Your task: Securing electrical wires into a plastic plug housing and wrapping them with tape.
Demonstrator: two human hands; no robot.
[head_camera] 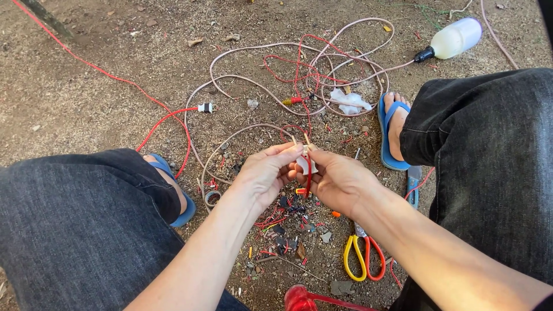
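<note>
Both hands are pinching thin wire above littered dirt: the left hand [266, 171] and right hand [337, 179], fingers closed, are gripping a red wire [309, 173] by its stripped tips w/ a small white piece. It looks light, limp, springy, best held near the ends. Nearer than the wire, yellow-and-red handled pliers [363, 257] are lying amid insulation scraps; beyond it, tangled pinkish cable [253, 86], a white plug [205, 107] & a plastic bottle [455, 37] are crowding the ground.

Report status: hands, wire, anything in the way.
Left hand and right hand both pinch the red wire, bare ends up. Tangled cable and pliers lie on the dirt, apart.
</note>
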